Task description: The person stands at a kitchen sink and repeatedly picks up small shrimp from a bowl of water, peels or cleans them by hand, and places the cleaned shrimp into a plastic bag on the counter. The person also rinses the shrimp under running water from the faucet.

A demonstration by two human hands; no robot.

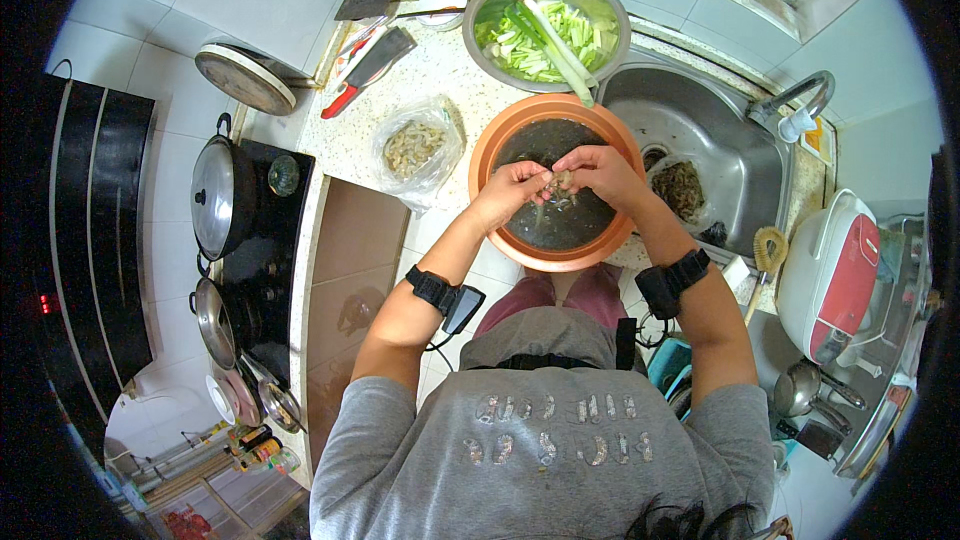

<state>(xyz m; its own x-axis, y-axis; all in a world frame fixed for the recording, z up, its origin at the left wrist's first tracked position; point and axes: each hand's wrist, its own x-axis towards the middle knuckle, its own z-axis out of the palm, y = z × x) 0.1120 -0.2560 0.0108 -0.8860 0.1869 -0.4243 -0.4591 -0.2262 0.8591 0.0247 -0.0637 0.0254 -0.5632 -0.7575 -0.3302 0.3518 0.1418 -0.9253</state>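
Note:
Over an orange-brown plastic basin [480, 142] of dark, murky water, my left hand [514, 193] and my right hand [606, 174] meet at the fingertips. Pinched between them is a small greyish shrimp [559, 186], partly covered by the fingers. To the left, on the speckled counter, a clear plastic bag [442, 172] lies open with pale shrimp [414, 148] inside. In the sink on the right rests another clear bag with a dark brownish heap [677, 191], which looks like whole shrimp or shells.
Behind the basin stands a steel bowl [474, 45] of chopped greens, with a leek [559, 52] reaching over the basin's rim. A red-handled cleaver [371, 67] lies at the back left. A steel sink [739, 157] with a faucet [799, 101] adjoins on the right. Lidded pans [217, 199] occupy the stove.

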